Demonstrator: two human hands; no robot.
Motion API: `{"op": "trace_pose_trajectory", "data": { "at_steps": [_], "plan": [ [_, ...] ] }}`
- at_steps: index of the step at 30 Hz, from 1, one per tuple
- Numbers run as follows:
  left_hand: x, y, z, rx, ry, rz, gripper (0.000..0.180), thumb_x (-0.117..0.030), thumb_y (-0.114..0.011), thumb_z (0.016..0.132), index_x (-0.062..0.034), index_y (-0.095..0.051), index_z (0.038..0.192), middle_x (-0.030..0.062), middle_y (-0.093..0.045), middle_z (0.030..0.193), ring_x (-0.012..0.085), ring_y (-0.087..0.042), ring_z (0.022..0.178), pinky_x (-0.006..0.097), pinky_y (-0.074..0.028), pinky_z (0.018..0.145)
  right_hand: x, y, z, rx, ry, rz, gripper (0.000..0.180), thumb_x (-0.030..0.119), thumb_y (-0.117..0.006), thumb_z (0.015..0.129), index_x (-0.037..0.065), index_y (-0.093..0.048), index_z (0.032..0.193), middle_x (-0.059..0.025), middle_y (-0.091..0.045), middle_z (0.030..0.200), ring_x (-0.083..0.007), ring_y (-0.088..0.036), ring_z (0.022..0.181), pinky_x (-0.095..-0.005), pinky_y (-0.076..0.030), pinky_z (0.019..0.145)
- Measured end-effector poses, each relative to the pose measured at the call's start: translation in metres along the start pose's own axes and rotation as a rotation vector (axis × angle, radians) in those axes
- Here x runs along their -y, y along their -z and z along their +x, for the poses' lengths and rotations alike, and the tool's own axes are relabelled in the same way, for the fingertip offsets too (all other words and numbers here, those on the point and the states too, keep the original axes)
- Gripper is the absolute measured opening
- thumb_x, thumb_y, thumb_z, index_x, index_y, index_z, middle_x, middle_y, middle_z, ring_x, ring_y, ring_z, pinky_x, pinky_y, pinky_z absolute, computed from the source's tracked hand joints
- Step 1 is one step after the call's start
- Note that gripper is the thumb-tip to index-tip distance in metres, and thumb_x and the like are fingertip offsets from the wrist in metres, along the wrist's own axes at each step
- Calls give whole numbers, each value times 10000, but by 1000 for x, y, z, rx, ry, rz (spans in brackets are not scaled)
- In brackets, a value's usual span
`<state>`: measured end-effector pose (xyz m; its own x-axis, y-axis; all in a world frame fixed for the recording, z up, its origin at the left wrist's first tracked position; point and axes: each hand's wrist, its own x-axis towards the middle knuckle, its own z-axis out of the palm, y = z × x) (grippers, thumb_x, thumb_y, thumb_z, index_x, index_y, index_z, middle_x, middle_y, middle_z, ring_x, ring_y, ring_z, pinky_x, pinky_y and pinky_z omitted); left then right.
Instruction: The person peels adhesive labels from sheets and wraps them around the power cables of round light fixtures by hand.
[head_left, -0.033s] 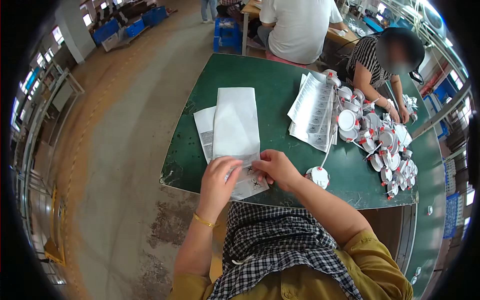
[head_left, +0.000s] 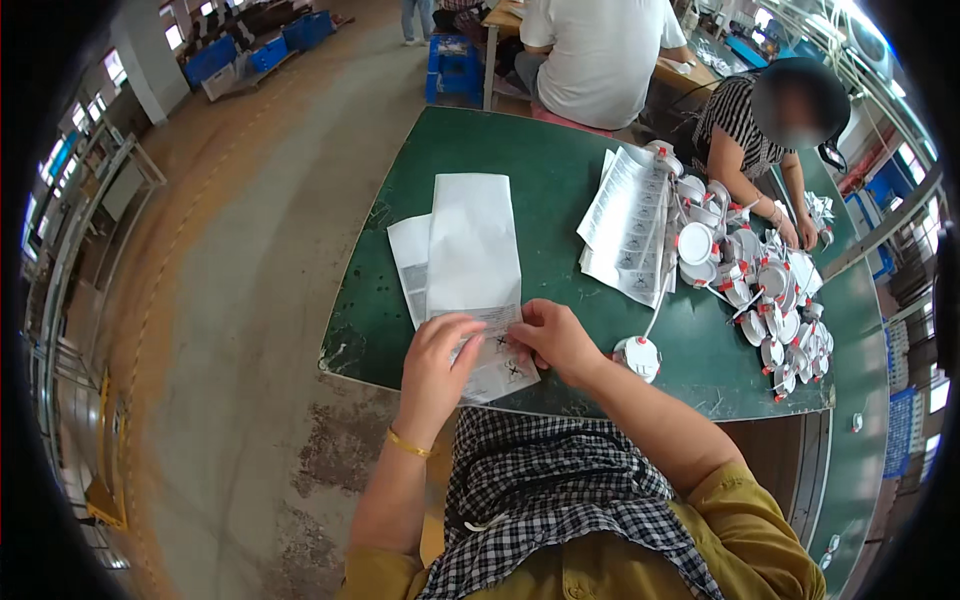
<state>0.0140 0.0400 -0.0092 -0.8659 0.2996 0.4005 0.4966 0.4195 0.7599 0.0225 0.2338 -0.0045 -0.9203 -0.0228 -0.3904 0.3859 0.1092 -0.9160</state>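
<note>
A long white sheet (head_left: 474, 240) lies before me on the green table, its near end printed like the label sheets at the right. My left hand (head_left: 436, 360) has bent fingers and thumb drawn together over the left of this printed end. With curled fingers, my right hand (head_left: 558, 342) pinches the same end at its right edge. What lies between the fingertips is partly hidden. Another printed sheet (head_left: 408, 262) sticks out underneath on the left. Right of my right hand rests a round white part (head_left: 638, 358) with a white cable.
Further right lie a stack of printed label sheets (head_left: 625, 225) and a heap of round white parts (head_left: 745, 255) with red pieces. A co-worker (head_left: 745, 130) handles parts beyond the heap. Another person in a white shirt (head_left: 595, 60) sits past the table's far edge (head_left: 520, 115).
</note>
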Motion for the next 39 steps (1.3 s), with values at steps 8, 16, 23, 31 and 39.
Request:
{"op": "trace_pose_trajectory", "data": {
  "at_steps": [8,16,23,31,39],
  "plan": [
    [22,32,5,-89,286,-647,593,-105,-632,871,-81,-345,1390,187,-467,1325,234,-451,1239,367,-393,992,9,4,-25,-8,237,117,71,80,-582,920,28,-579,969,-4,-618,830,-39,-539,683,-205,-434,555],
    [4,22,-5,-28,321,-858,633,-2,-587,881,-72,-267,1423,111,-610,1116,130,-585,1002,276,-484,833,25,-1,-46,-46,422,157,333,14,-605,889,54,-509,1206,-12,-614,911,-41,-536,735,-196,-442,616],
    [4,15,-15,-23,370,-756,368,-18,-559,911,-25,-498,1273,32,-621,999,80,-564,873,223,-459,783,14,19,-42,-22,705,-290,343,-24,-633,837,64,-585,1166,-29,-621,945,-99,-564,754,-236,-467,670],
    [-26,1,-15,-21,325,-802,282,-12,-635,867,-11,-580,1144,20,-600,1007,73,-553,872,211,-451,781,20,27,-62,-216,697,-395,270,16,-692,800,52,-626,1059,-38,-651,869,-120,-589,672,-253,-486,622],
    [-59,-19,-22,-132,235,-678,236,-30,-669,856,-3,-611,1083,36,-611,1007,77,-574,849,218,-482,744,12,43,-80,-371,795,-401,199,8,-722,760,62,-650,937,-35,-671,852,-103,-590,638,-221,-457,541]
  ]
}}
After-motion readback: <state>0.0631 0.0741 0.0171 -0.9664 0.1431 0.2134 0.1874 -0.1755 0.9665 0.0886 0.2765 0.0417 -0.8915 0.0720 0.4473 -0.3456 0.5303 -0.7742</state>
